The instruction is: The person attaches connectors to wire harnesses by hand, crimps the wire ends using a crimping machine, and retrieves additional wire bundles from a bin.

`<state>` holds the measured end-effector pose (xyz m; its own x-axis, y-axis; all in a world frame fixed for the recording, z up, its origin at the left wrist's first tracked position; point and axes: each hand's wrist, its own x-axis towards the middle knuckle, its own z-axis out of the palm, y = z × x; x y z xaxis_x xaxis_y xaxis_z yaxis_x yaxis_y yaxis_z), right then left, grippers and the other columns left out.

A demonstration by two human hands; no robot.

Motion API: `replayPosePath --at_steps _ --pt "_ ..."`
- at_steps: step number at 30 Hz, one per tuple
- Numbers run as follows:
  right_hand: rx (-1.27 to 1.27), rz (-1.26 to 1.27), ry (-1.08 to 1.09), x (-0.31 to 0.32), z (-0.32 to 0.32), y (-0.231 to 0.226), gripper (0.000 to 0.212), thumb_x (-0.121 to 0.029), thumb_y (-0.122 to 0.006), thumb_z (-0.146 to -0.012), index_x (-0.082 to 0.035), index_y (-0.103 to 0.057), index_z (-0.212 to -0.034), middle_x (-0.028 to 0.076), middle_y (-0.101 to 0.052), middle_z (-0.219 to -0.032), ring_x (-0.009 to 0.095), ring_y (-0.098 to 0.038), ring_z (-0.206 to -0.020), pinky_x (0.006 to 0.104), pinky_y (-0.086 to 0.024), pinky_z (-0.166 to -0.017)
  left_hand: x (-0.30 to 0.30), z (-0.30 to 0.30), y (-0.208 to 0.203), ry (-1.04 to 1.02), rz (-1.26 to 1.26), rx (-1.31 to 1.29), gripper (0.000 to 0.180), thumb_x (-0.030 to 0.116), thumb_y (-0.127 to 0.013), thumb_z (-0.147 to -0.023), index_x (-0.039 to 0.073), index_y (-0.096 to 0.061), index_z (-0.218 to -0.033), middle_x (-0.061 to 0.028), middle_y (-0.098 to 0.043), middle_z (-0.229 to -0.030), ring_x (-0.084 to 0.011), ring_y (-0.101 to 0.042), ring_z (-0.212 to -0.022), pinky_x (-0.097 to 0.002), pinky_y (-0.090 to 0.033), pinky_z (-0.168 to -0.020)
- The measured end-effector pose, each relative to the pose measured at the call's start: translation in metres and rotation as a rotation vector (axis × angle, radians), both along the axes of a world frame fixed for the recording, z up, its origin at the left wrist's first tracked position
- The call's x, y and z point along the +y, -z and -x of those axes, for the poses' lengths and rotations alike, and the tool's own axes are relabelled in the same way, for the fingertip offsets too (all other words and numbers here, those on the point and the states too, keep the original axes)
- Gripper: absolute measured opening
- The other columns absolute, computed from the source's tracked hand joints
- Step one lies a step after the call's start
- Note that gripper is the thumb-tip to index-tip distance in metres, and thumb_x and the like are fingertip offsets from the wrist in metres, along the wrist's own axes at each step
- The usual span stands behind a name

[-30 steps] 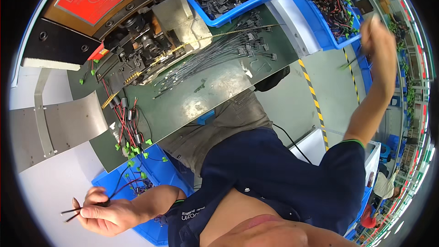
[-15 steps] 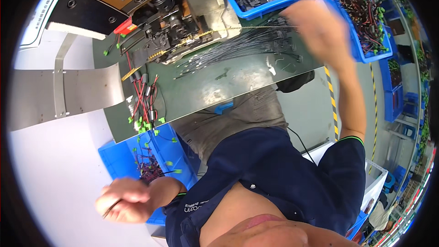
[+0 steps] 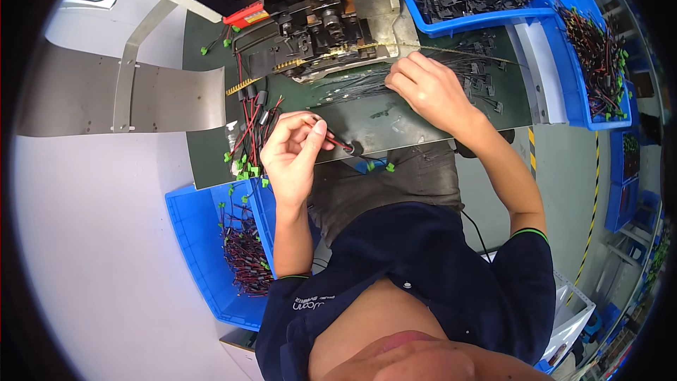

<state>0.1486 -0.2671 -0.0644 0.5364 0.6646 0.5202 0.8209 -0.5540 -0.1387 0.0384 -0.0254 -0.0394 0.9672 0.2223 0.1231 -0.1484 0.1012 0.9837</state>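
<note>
My left hand [image 3: 293, 152] is closed in a pinch on a red-and-black wire lead [image 3: 342, 146] above the bench's front edge. A black cylinder and small green connectors hang from the lead. My right hand [image 3: 430, 92] has its fingers curled together over a spread of thin black wires [image 3: 360, 85] with black plastic ends. Whatever is between those fingertips is hidden. Behind both hands stands a crimping machine [image 3: 328, 25], with a strip of brass terminals [image 3: 247, 87] running through it. More red-and-black leads [image 3: 250, 123] with green connectors lie left of my left hand.
A blue tray of black parts [image 3: 486, 22] stands at the back right, beside a blue bin of coloured leads [image 3: 613, 107]. Below the bench's left end, another blue bin [image 3: 194, 240] holds many leads. A curved metal guide [image 3: 176, 99] reaches in from the left.
My left hand has risen from beside the lower-left bin to the bench, with the lead in it. My right hand has moved left and down from the back tray to the black wires. The view has shifted.
</note>
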Motion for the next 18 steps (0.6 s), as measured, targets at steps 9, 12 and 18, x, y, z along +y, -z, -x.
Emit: replayPosePath --at_steps 9,12,18 --pt "0.015 0.113 -0.023 0.004 -0.008 0.003 0.011 -0.009 -0.073 -0.079 -0.007 -0.067 -0.089 0.002 -0.063 -0.088 0.021 -0.061 -0.082 0.0336 -0.055 -0.067 0.011 -0.001 0.005 -0.060 -0.091 0.000 0.017 -0.003 -0.066 -0.092 -0.004 -0.064 -0.109 -0.0089 -0.067 -0.091 -0.0101 -0.061 -0.069 -0.0212 -0.048 -0.057" --pt "0.026 -0.077 -0.041 -0.002 -0.010 -0.009 0.009 -0.012 -0.071 -0.081 -0.008 -0.067 -0.088 0.001 -0.062 -0.084 0.020 -0.061 -0.079 0.0331 -0.054 -0.061 0.011 -0.001 -0.001 -0.126 -0.055 0.020 0.012 0.000 -0.064 -0.094 -0.003 -0.063 -0.106 -0.0111 -0.067 -0.086 -0.0092 -0.057 -0.062 -0.0207 -0.047 -0.055" --pt "0.084 -0.262 0.002 -0.014 -0.012 -0.038 0.013 -0.009 -0.074 -0.082 -0.006 -0.070 -0.095 0.004 -0.066 -0.082 0.022 -0.063 -0.076 0.0334 -0.053 -0.062 0.027 0.002 0.010 -0.134 0.003 -0.020 0.009 0.005 -0.060 -0.098 -0.003 -0.061 -0.103 -0.0102 -0.066 -0.080 -0.0077 -0.054 -0.060 -0.0202 -0.044 -0.055"
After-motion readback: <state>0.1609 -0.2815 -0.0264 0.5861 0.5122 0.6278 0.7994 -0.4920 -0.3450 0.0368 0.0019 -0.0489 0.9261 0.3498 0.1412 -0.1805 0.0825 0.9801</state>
